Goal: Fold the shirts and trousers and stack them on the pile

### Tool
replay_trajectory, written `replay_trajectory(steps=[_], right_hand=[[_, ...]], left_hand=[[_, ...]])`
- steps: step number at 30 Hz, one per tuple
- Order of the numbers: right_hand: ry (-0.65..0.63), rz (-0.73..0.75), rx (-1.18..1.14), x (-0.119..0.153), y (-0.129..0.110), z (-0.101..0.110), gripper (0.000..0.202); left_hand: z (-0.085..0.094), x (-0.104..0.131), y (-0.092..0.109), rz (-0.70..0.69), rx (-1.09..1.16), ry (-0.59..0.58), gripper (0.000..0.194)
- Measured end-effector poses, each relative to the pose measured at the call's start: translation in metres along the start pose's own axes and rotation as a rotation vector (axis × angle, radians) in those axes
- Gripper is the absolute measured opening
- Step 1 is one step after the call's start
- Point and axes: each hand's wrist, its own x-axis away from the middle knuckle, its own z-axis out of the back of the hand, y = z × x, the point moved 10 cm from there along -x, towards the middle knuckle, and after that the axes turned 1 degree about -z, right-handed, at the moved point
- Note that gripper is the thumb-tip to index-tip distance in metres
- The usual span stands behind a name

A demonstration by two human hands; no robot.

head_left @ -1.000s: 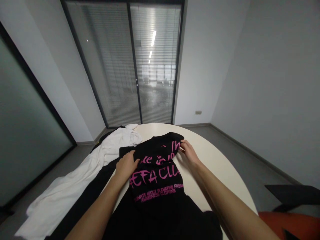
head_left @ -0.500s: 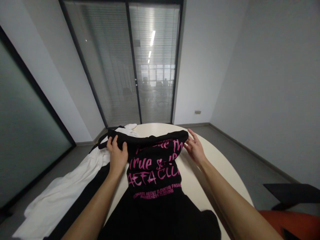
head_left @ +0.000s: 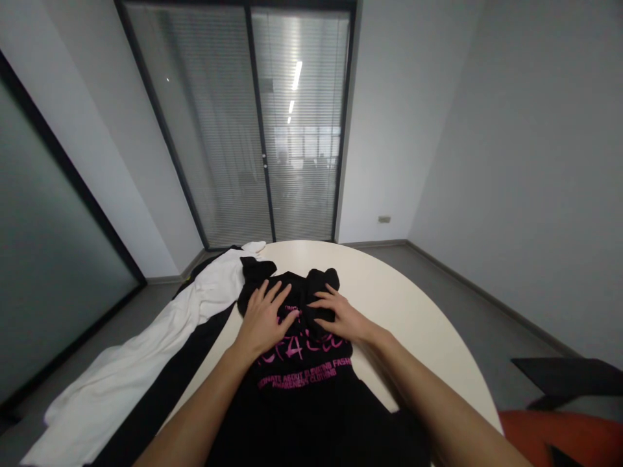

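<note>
A black garment with pink lettering (head_left: 311,379) lies on the round cream table (head_left: 399,305), its lower part running toward me. Its far end is bunched into folds on both sides. My left hand (head_left: 267,319) rests on the left part of the cloth, fingers spread over the print. On the right, my right hand (head_left: 341,314) touches a bunched black fold with its fingers stretched out and apart. Parts of the lettering are hidden under my hands and the folds.
White clothing (head_left: 146,350) and black clothing (head_left: 170,383) lie in a long heap over the table's left side. A red chair (head_left: 559,434) with a black armrest (head_left: 567,377) stands at the lower right. Beyond the table is a glass partition (head_left: 302,194) with blinds.
The garment's far edge, held up and stretched wide before, is now down on the table and bunched. Both hands have come closer together and opened flat on the cloth.
</note>
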Motion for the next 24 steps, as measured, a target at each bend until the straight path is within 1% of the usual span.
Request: replay_trajectory(steps=[2,3,6,8,10,13,15,16,18,21,22,23,24], right_hand=[[-0.036,0.032,-0.017,0.001,-0.011,-0.004,0.043],[-0.035,0.037,-0.044,0.001,-0.015,-0.003,0.047],[0.026,0.011,-0.179,0.001,-0.015,0.006,0.057],[0.115,-0.06,-0.258,0.0,-0.003,0.016,0.057],[0.201,-0.156,-0.304,0.001,0.016,0.024,0.055],[0.256,-0.272,-0.357,0.004,0.042,0.032,0.05],[0.298,-0.305,-0.364,0.008,0.051,0.042,0.046],[0.34,-0.313,-0.344,0.01,0.053,0.051,0.043],[0.473,-0.323,-0.243,0.019,0.055,0.078,0.036],[0.749,-0.353,0.03,0.042,0.05,0.126,0.025],[0.815,-0.377,0.137,0.05,0.048,0.138,0.025],[0.838,-0.416,0.243,0.056,0.047,0.147,0.026],[0.808,-0.474,0.341,0.06,0.049,0.151,0.029]], left_hand=[[-0.012,0.002,0.002,-0.018,0.063,-0.058,0.063],[-0.018,0.002,0.003,-0.032,0.087,-0.08,0.06],[-0.027,0.004,0.007,-0.092,0.125,-0.128,0.044],[-0.025,0.003,0.007,-0.089,0.142,-0.112,0.035],[-0.021,0.002,0.006,-0.068,0.17,-0.089,0.031],[-0.017,0.002,0.003,-0.015,0.216,-0.069,0.027],[-0.015,0.001,0.0,0.02,0.236,-0.038,0.026],[-0.014,0.001,-0.002,0.033,0.247,-0.017,0.026],[-0.013,0.001,-0.007,0.057,0.271,0.02,0.028],[-0.016,0.0,-0.016,0.1,0.291,0.044,0.032],[-0.016,0.0,-0.019,0.118,0.284,0.055,0.033],[-0.016,0.0,-0.021,0.137,0.27,0.072,0.035],[-0.015,0.001,-0.024,0.154,0.25,0.094,0.037]])
